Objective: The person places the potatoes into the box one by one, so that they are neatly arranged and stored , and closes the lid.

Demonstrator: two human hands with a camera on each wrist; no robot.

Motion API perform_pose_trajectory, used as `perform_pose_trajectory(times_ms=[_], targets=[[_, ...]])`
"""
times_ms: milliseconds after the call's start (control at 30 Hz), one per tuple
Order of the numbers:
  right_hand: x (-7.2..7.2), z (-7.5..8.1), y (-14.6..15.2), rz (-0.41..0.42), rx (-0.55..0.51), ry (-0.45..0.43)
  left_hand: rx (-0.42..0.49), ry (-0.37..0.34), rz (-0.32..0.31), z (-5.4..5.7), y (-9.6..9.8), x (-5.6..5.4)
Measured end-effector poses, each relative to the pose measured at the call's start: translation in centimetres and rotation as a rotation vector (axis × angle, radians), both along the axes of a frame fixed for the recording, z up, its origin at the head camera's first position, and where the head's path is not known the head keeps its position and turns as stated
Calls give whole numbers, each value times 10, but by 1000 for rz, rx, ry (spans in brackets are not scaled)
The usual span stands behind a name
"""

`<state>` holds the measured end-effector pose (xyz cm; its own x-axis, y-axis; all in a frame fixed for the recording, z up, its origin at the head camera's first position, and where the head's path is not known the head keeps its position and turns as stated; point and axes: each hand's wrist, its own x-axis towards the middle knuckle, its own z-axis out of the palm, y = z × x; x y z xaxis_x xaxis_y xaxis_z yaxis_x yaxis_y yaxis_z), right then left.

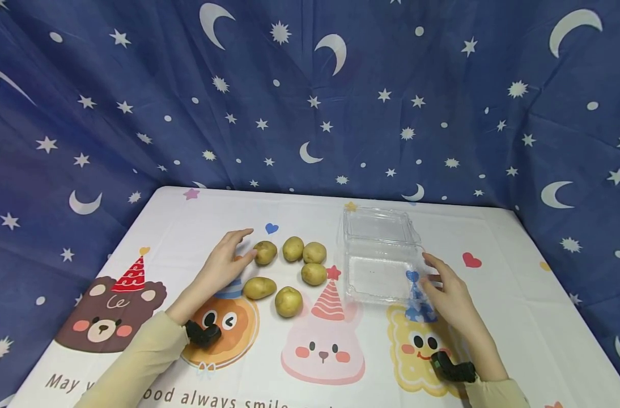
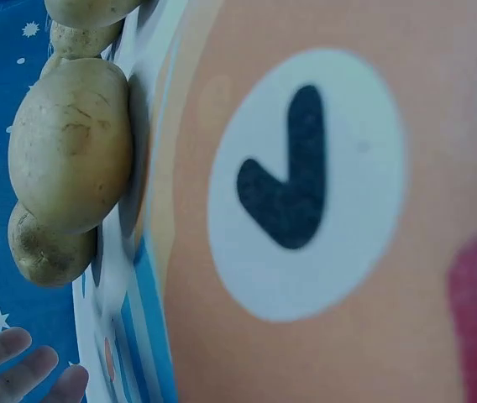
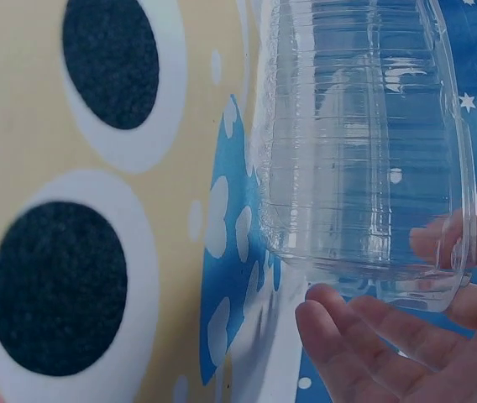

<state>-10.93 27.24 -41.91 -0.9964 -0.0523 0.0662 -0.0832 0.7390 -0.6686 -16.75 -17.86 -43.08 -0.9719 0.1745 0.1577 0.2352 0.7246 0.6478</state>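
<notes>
Several yellow potatoes lie in a loose cluster mid-table. My left hand is at the leftmost far potato, thumb tip right at its side and index finger stretched out beyond it. In the left wrist view, spread fingers show at the lower corner, near a large potato. A clear plastic clamshell box stands with its lid folded back, nothing inside. At its right edge, my right hand pinches the rim, the thumb showing through the plastic and the other fingers outside.
Other potatoes lie between the left hand and the box; one potato is nearest the front. The white tablecloth has printed cartoon figures. A blue star-patterned curtain hangs behind and at both sides.
</notes>
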Motion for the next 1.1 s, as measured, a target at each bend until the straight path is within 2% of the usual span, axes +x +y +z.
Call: perform_pose_trajectory(times_ms=[467, 867, 1100], targets=[[-2, 1, 1, -17, -4, -24, -28, -28, -36, 1, 8, -10], [-3, 2, 2, -26, -17, -46, -15, -72, -70, 0, 11, -13], [-1, 2, 1, -29, -24, -57, -19, -65, -81, -2, 14, -15]])
